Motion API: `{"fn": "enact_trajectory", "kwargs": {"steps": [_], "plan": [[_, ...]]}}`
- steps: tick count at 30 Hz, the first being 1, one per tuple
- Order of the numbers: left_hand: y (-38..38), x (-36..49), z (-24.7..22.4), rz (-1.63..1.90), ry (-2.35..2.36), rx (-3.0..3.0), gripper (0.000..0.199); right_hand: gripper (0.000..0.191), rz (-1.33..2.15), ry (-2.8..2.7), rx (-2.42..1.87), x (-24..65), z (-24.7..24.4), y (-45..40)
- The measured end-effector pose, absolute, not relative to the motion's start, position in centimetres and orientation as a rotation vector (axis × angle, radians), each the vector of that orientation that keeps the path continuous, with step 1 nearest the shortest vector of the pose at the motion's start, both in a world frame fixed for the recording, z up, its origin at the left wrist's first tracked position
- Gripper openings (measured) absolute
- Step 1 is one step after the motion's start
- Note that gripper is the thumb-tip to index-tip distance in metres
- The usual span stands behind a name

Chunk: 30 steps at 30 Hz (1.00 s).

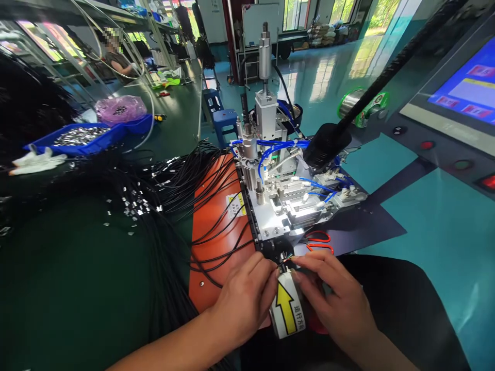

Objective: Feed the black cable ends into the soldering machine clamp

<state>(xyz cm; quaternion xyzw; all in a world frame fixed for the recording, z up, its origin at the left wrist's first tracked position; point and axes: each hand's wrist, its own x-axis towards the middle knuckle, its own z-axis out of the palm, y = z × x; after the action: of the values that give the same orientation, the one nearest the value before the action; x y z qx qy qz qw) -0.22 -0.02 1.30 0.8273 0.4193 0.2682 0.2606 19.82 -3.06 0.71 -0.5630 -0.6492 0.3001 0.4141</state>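
Note:
My left hand is closed in a pinch on a black cable, most of it hidden behind the fingers. Opposite it, my right hand pinches the thin coloured wires at the cable's end between thumb and forefinger. Both sets of fingertips almost meet just above a white cylinder that bears a yellow arrow and printed characters. Directly beyond the fingers stands a metal machine with pneumatic cylinders and blue air tubes. Scissors with red handles lie beside the machine, close to my right hand.
More black cables cross an orange panel on the left. Metal pieces fill a blue tray near a white glove. A black flexible arm hangs overhead; a control screen stands right. A person sits far left.

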Motion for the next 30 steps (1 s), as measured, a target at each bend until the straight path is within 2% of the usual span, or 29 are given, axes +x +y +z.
{"fn": "enact_trajectory", "kwargs": {"steps": [4,11,15,24,27,30], "plan": [[0.0,-0.1,1.2,0.737,1.151,2.246,0.014,0.009,0.931,-1.491,-1.474,19.5,1.0,-2.6],[0.0,-0.1,1.3,0.748,1.182,2.219,0.011,0.016,1.097,-1.336,-1.493,19.0,1.1,-2.0],[-0.1,-0.1,1.1,0.781,1.209,2.196,0.009,0.014,1.078,-1.378,-1.515,18.9,0.9,-2.2],[-0.2,0.0,1.3,0.759,1.134,2.144,0.019,0.010,0.728,-1.565,-1.389,17.3,0.0,-2.8],[-0.2,0.0,1.1,0.772,1.136,2.155,0.018,0.011,0.776,-1.541,-1.399,17.3,0.2,-2.9],[-0.2,0.0,0.8,0.776,1.157,2.199,0.018,0.012,0.988,-1.456,-1.448,18.5,1.1,-2.5]]}}
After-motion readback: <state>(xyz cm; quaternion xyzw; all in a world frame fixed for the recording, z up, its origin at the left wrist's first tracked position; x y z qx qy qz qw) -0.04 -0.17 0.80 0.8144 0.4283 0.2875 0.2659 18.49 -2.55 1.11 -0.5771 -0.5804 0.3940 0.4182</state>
